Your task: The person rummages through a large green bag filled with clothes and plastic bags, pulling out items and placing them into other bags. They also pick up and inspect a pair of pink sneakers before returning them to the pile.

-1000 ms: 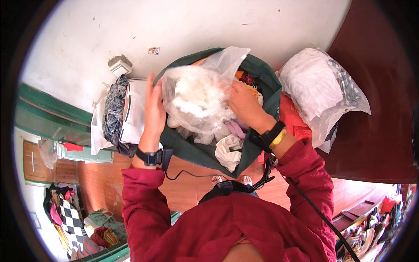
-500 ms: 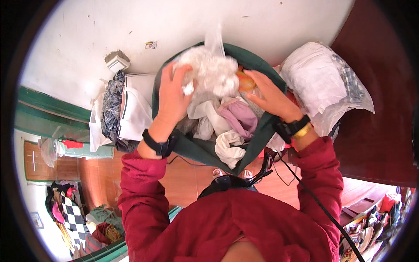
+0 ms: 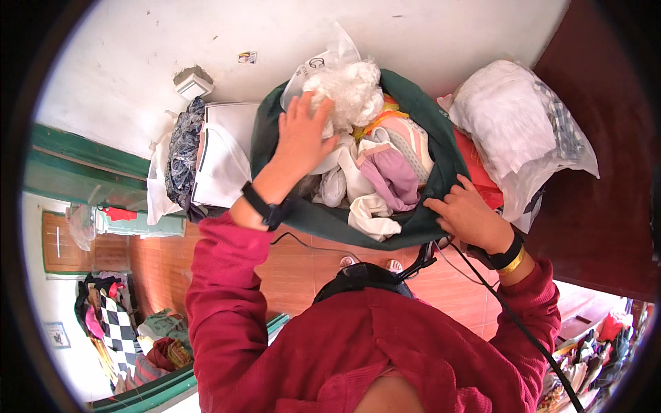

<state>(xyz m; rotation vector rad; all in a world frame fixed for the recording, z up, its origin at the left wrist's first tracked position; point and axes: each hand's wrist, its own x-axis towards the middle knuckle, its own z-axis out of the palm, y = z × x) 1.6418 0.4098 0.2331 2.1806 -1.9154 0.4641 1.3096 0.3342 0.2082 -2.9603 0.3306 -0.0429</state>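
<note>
A dark green fabric bag (image 3: pixel 268 131) stands wide-mouthed in front of me, full of clothes. My left hand (image 3: pixel 303 138) reaches over its far left part with the fingers spread, against a fluffy white bundle (image 3: pixel 354 89). Behind that bundle a clear plastic bag (image 3: pixel 337 51) sticks up. My right hand (image 3: pixel 475 215) pinches the bag's right rim between thumb and fingers. Inside lie a mauve garment (image 3: pixel 391 175), a cream cloth (image 3: pixel 372 217), a pale pink and white patterned piece (image 3: pixel 406 141) and something orange (image 3: pixel 385 113).
Left of the bag are a white carrier (image 3: pixel 224 162) and a dark patterned cloth bundle (image 3: pixel 182 151). To the right sits a clear bag of white fabric (image 3: pixel 513 124) beside a dark red panel (image 3: pixel 592 138). A black cable (image 3: pixel 513 318) runs past my right arm. Clothes (image 3: pixel 595 365) are piled at lower right.
My right hand has left the bag's contents and moved down and right to the rim. The white bundle sits farther right. The front rim has gone from pointed to rounded.
</note>
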